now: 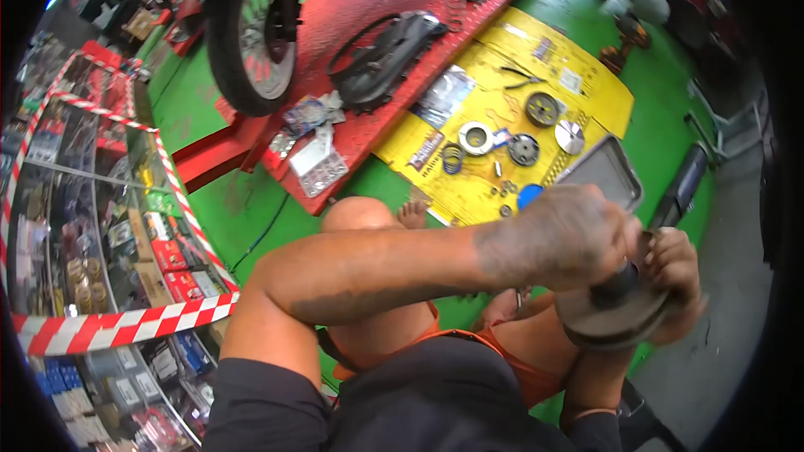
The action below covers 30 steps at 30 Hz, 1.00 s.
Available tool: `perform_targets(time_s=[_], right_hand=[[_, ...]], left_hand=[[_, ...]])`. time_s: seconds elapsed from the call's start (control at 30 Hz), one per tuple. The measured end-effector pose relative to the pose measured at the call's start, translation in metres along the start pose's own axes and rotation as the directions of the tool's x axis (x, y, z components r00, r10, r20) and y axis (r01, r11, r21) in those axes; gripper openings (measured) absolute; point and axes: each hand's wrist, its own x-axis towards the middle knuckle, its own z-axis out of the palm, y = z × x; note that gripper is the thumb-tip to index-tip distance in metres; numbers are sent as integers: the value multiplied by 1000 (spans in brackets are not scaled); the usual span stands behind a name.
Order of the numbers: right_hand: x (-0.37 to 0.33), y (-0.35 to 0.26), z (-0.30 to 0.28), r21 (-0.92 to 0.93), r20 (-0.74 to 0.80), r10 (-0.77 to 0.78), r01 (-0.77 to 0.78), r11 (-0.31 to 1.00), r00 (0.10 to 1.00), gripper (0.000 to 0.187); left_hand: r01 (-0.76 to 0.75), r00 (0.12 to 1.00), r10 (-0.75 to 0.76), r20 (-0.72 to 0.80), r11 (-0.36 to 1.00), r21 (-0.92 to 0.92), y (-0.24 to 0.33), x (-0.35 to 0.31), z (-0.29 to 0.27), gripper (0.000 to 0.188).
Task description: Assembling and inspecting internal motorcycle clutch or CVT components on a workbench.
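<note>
In front of my right thigh I hold a round grey metal pulley with a dark central hub. My left hand is closed near the top of the hub, its arm reaching across my body. Closed on the far side, my right hand grips the pulley's edge and upper part. Motion blurs both hands somewhat, and exactly where the fingers sit is partly hidden. Close beyond my hands are a blue round cap and a grey tray.
A yellow cardboard sheet carries a spring, a clutch drum, a white ring-shaped part, pliers and small parts. A red lift platform supports a motorcycle wheel and a black cover. Glass display cases stand left.
</note>
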Motion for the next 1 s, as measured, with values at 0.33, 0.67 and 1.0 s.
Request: perform_targets(time_s=[0.33, 0.67, 1.0], right_hand=[[4, 40, -19, -193, -66, -58, 44, 980, 996, 43], [-3, -15, -16, -617, 683, -288, 742, 263, 671, 40], [7, 23, -26, 143, -4, 93, -92, 985, 996, 55]], left_hand=[[-177, 981, 150, 120, 949, 260, -3, 25, -7, 23], [-193, 979, 170, 108, 948, 253, -17, 15, 23, 20], [-252, 968, 246, 58, 949, 189, -1, 4, -6, 16]])
